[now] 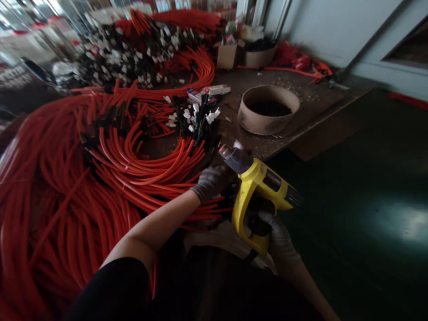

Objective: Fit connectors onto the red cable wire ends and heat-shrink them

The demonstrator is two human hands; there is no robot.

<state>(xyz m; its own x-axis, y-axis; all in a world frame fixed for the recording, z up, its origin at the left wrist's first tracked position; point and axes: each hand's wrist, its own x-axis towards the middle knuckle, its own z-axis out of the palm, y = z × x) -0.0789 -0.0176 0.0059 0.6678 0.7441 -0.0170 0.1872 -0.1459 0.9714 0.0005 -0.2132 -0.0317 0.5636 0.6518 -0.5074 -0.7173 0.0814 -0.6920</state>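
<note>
Yellow heat gun (pixel 257 191) gripped in right hand (pixel 274 232), left hand (pixel 212 180) clutching orange cables (pixel 160 174) beside nozzle

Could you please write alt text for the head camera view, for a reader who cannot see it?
A gloved right hand grips a yellow heat gun, its nozzle aimed towards the gloved left hand, which rests on orange cable ends. Cable bundles cover the workbench beside a round cardboard tub.

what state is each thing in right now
heat gun: held in the right hand, nozzle aimed at the cables by the left hand
left hand: gloved, resting on the orange cables at the table edge; what its grip closes on is hidden
orange cables: coiled in heaps, ends bundled
white connectors: fitted on wire ends, piled together
cardboard ring: lying flat, open top
boxes: upright at the back, open
</note>
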